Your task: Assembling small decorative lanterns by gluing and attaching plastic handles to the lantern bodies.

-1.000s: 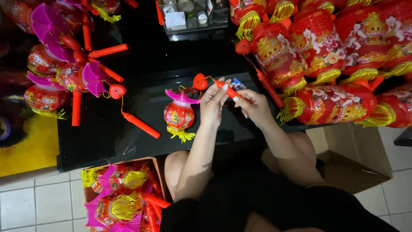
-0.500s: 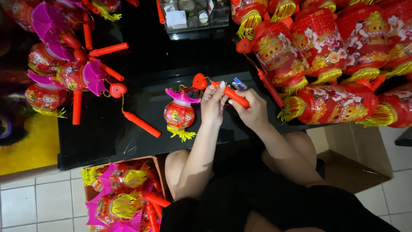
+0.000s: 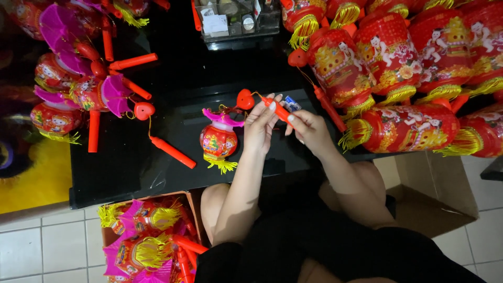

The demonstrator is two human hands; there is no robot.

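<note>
Clearly both hands pinch a red stick (image 3: 279, 109) above the black table (image 3: 131, 167), left hand (image 3: 260, 127) fingers closed on it, right hand (image 3: 306, 128) gripping its lower end, partly hiding it, with a small lantern (image 3: 219, 140) just beside.

Dark table over a pale tiled floor

A glossy black table (image 3: 120, 173) fills the middle, dimly lit. Below it lies a white tiled floor (image 3: 47, 246), with a yellow mat (image 3: 31, 178) at the left and a cardboard box (image 3: 429, 194) at the right.
</note>
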